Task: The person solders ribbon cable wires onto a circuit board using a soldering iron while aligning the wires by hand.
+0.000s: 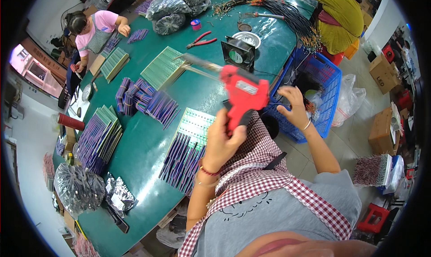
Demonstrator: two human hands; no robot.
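Observation:
My left hand (222, 142) grips the handle of a red pistol-shaped soldering gun (240, 93), whose long metal tip (197, 61) points left over the green table (148, 144). My right hand (292, 106) is raised beside the gun and pinches a thin dark wire (310, 105) with coloured ends, just above a blue plastic basket (323, 84). Below the gun lies a green circuit board panel (195, 124) with a row of purple strips (182, 160) fanned along its near edge.
More purple strip stacks (143, 102) and green panels (161, 66) cover the table. A black fan (238, 54), a metal bowl (247, 37), red pliers (201, 40) and wire bundles (287, 14) lie further back. Two other people sit at the far left (96, 30) and far right (339, 14).

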